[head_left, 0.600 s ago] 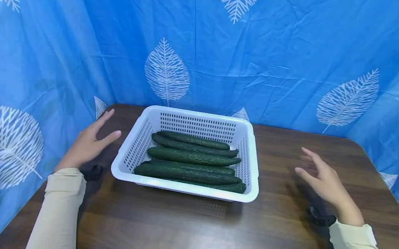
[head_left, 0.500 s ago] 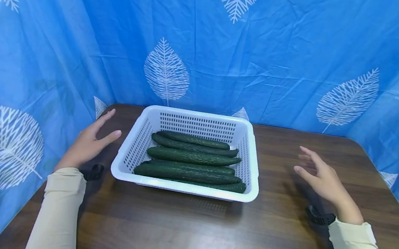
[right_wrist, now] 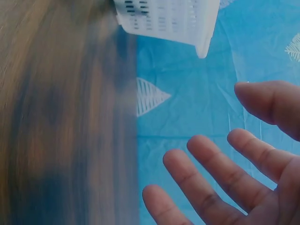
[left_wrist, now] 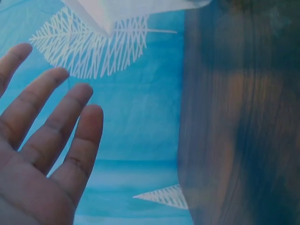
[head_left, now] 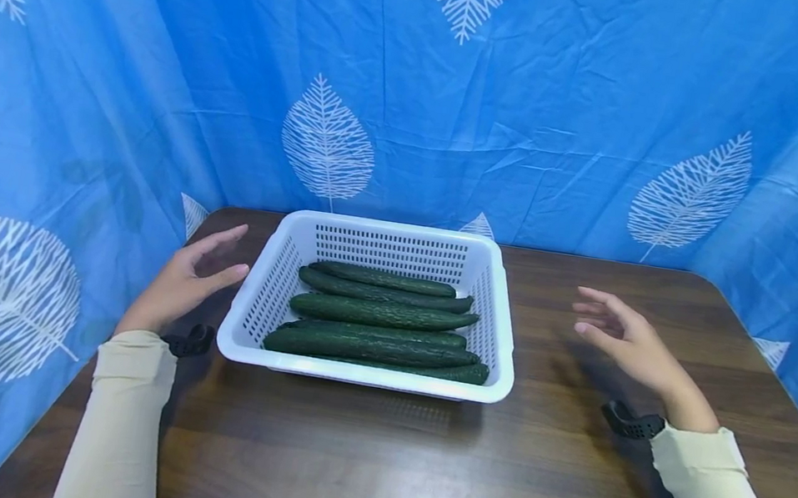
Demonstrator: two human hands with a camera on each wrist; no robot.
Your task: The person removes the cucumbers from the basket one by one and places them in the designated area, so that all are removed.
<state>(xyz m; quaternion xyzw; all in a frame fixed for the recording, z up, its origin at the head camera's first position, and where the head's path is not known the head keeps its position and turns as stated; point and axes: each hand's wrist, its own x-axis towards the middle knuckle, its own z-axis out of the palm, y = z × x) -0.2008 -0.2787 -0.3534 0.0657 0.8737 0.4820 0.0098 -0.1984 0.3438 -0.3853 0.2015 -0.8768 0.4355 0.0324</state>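
A white perforated plastic basket (head_left: 382, 376) stands on the table, with several dark green cucumbers (head_left: 383, 314) lying crosswise in it. Just left of its rim is my left hand (head_left: 174, 287), fingers extended and thumb apart, holding nothing. Off to the right, a wider gap away, my right hand (head_left: 636, 347) hovers over the wood with relaxed fingers and nothing in them. The left wrist view shows the spread fingers (left_wrist: 56, 122) of that hand. In the right wrist view, a corner of the basket (right_wrist: 164, 18) appears beyond my right fingers (right_wrist: 201, 173).
The brown wooden table (head_left: 354, 479) extends in front of the basket and to its right. A blue curtain (head_left: 578, 96) with white leaf prints hangs along the back and both sides. Black straps (head_left: 633, 423) sit at the wrists.
Both hands have moved inward: the left slightly right towards the basket, the right leftwards. The head view has shifted a little. The cucumbers and basket stay in place.
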